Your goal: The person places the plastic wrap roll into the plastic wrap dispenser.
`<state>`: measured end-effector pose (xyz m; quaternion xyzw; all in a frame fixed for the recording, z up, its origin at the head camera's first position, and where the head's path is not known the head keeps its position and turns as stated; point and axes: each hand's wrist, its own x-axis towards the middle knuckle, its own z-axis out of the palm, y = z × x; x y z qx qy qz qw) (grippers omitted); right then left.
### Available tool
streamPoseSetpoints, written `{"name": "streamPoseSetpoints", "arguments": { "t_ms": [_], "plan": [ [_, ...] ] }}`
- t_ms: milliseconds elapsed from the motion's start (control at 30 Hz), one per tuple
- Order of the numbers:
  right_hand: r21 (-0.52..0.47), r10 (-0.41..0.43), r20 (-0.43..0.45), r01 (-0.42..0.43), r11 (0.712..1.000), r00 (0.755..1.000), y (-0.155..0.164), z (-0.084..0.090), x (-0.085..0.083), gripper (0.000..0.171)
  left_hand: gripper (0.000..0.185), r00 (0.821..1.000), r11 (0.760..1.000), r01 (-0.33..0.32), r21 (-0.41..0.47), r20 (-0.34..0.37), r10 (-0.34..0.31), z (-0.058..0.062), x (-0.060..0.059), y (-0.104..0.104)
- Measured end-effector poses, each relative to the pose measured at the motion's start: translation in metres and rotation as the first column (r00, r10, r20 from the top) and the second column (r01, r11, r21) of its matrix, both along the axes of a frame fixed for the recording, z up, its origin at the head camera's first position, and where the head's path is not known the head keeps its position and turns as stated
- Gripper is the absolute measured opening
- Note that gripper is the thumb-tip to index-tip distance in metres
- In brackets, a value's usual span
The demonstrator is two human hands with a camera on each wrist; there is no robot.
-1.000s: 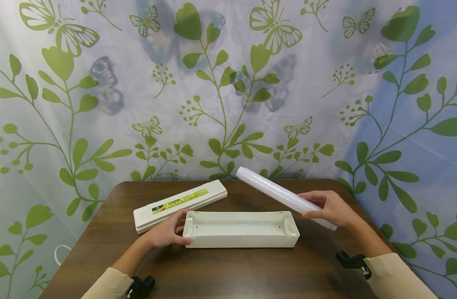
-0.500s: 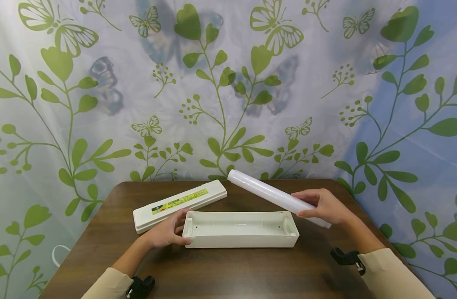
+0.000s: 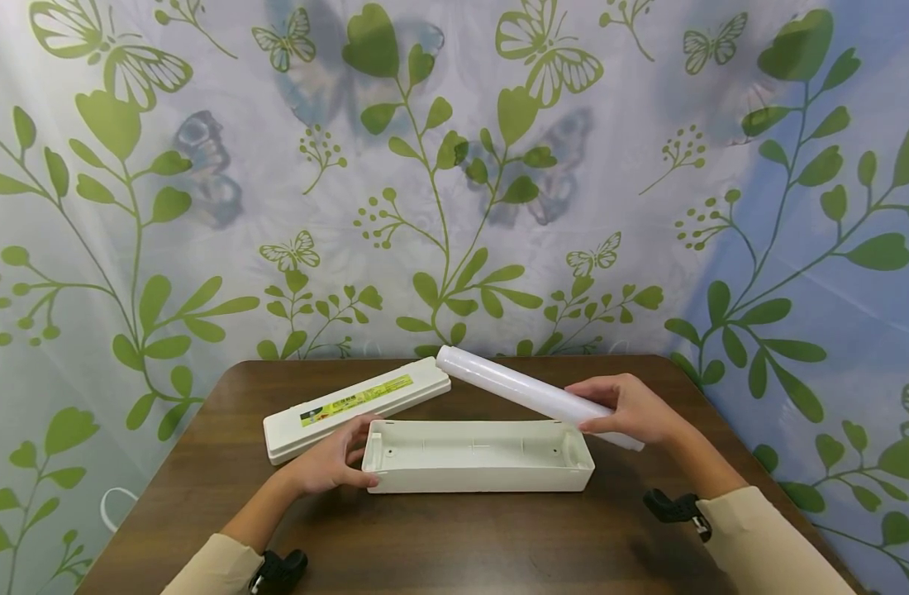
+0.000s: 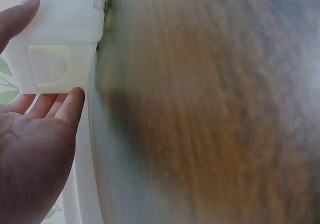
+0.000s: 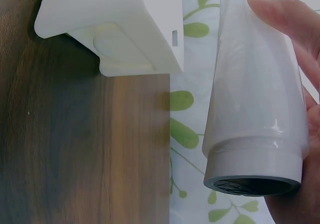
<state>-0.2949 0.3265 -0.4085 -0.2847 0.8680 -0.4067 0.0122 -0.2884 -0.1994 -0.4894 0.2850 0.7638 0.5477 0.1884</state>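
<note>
A long white open tray [image 3: 477, 481] lies across the middle of the brown table [image 3: 440, 545]. My left hand [image 3: 328, 463] holds the tray's left end, thumb on the near side, fingers on the end wall [image 4: 55, 49]. My right hand [image 3: 629, 406] grips a white roll of film [image 3: 514, 388] near its right end and holds it slanted above the tray's far right corner. The roll's grey core end [image 5: 252, 176] shows in the right wrist view, beside the tray's right end [image 5: 120, 29].
A flat white lid [image 3: 354, 405] with a green and yellow label lies behind the tray at the left. A leaf-and-butterfly curtain [image 3: 454, 165] hangs right behind the table. The table's near half is bare wood.
My right hand has carried the roll to the left and slightly down, closer over the tray. My left hand and the tray have stayed put.
</note>
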Motion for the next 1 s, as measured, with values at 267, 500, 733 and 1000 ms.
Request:
{"name": "streamPoseSetpoints", "arguments": {
  "t_ms": [267, 500, 733, 1000],
  "plan": [
    [0.001, 0.041, 0.022, -0.041, 0.999, 0.999, -0.005, -0.002, -0.003, 0.051, 0.093, 1.000, 1.000, 0.006, 0.014, -0.002, -0.006, -0.001, 0.002, 0.002],
    [-0.002, 0.089, 0.039, -0.089, 0.996, 0.995, -0.012, -0.002, -0.004, 0.050, 0.095, 1.000, 1.000, -0.004, 0.012, 0.002, 0.004, -0.001, 0.005, 0.003],
    [-0.005, 0.106, 0.061, -0.106, 0.994, 0.993, -0.018, -0.005, -0.008, 0.049, 0.095, 1.000, 1.000, -0.021, -0.018, 0.006, 0.021, -0.002, 0.006, 0.003],
    [-0.016, 0.145, 0.079, -0.144, 0.989, 0.986, -0.027, -0.004, -0.009, 0.050, 0.094, 1.000, 1.000, -0.002, -0.003, -0.005, 0.002, -0.004, 0.007, 0.005]
  ]
}}
